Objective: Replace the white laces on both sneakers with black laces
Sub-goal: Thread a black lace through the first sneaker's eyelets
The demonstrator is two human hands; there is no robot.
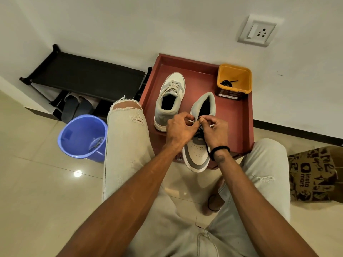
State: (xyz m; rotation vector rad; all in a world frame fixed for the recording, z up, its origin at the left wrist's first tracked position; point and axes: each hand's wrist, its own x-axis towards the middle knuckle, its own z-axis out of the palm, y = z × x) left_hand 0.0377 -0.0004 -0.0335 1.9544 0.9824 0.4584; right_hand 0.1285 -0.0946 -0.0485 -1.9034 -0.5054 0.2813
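Black cord lace, limp and light, is pinched near its tip by our left hand and right hand over the near grey-and-white sneaker on the red tray; grip close to the stiff tip.

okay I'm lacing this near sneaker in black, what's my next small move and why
Probably pull the black lace snug through the top eyelet: both the left hand and right hand pinch it at the near sneaker's collar, with lower rows already laced.
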